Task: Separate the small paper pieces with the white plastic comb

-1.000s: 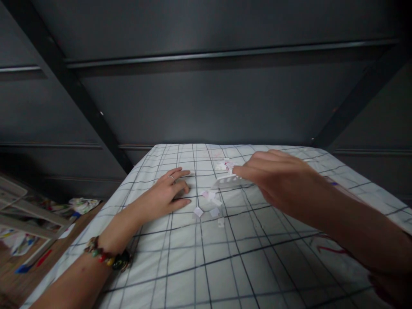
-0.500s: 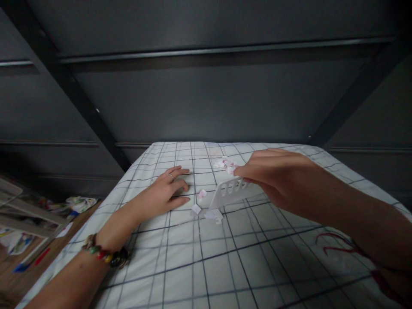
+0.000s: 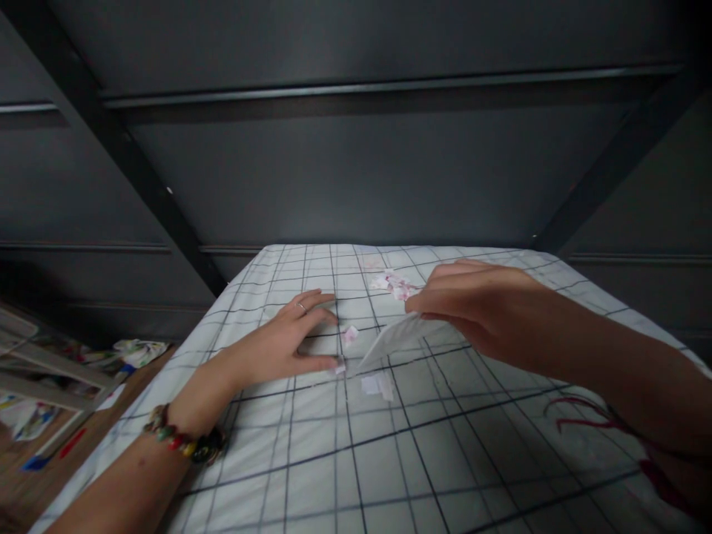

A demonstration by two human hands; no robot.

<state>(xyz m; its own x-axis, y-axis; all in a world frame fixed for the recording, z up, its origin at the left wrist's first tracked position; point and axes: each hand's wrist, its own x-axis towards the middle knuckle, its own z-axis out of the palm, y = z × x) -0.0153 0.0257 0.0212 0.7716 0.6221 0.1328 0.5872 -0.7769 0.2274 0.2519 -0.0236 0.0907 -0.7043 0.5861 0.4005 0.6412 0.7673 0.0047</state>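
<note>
With your left hand (image 3: 294, 330) spread at eleven o'clock and your right hand (image 3: 472, 300) pinching the white card (image 3: 396, 335) at twelve, best hold its edge low beside the paper scraps (image 3: 378, 386).

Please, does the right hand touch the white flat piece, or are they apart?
Touching. The head view shows it: the fingers of the right hand are closed over the upper edge of the white flat piece.
</note>
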